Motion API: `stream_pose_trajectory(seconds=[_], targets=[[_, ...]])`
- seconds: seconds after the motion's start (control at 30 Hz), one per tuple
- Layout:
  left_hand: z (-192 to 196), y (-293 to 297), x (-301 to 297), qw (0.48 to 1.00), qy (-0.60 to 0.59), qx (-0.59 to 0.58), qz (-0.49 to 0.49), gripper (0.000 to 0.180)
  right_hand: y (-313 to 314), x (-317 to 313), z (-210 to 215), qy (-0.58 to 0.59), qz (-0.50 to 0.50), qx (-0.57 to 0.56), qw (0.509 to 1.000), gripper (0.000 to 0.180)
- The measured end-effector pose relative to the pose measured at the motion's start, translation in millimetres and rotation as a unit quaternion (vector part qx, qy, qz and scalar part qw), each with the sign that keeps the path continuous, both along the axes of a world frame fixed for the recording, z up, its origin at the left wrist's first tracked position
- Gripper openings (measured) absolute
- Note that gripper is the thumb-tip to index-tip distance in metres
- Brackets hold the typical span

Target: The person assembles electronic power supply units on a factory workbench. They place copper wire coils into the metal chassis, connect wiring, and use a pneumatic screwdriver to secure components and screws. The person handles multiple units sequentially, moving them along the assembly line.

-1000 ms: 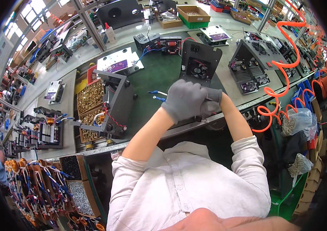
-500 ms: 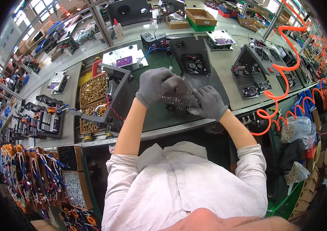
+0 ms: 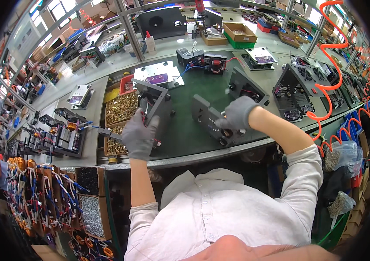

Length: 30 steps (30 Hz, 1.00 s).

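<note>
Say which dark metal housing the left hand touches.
The angular housing beside the gold-coloured parts: the left hand is on its near end. The perforated housing, farther right, is untouched.

Shows plain grey on the fabric-gloved left hand (image 3: 139,137) and fabric-gloved right hand (image 3: 238,113); matte charcoal on the gripped angular metal panel (image 3: 203,114); deep green across the flat counter mat (image 3: 182,135); purple against silver on the rectangular metal plate (image 3: 167,68); bright orange along the coiled hose (image 3: 333,45); plain off-white on the buttoned cloth shirt (image 3: 241,202).
</note>
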<state>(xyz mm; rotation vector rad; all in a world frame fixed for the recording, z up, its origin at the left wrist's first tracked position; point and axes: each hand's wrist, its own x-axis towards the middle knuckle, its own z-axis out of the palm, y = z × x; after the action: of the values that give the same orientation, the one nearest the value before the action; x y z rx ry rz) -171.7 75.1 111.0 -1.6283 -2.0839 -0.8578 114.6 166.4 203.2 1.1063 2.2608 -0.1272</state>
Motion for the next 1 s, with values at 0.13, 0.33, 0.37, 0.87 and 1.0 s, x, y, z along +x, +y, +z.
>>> stream_pose_trajectory(seconds=[0.13, 0.33, 0.37, 0.87, 1.0], targets=[[-17, 2, -9, 0.999, 0.039, -0.028, -0.019, 0.046, 56, -6, -24, 0.054, -0.044, 0.074, 0.995, 0.072], [-19, 3, -30, 0.988, 0.023, 0.024, -0.148, 0.045, 85, 16, -6, 0.171, -0.063, 0.129, 0.975, 0.061], [-19, 2, -33, 0.988, 0.023, 0.026, -0.148, 0.043, 77, 28, -4, 0.227, -0.029, 0.133, 0.964, 0.054], [-12, 2, -39, 0.988, -0.003, 0.036, -0.151, 0.039, 54, 26, -64, 0.341, -0.006, 0.285, 0.896, 0.027], [-5, -3, -30, 0.996, 0.016, 0.027, -0.086, 0.04, 48, 34, -87, 0.485, 0.013, 0.312, 0.817, 0.021]])
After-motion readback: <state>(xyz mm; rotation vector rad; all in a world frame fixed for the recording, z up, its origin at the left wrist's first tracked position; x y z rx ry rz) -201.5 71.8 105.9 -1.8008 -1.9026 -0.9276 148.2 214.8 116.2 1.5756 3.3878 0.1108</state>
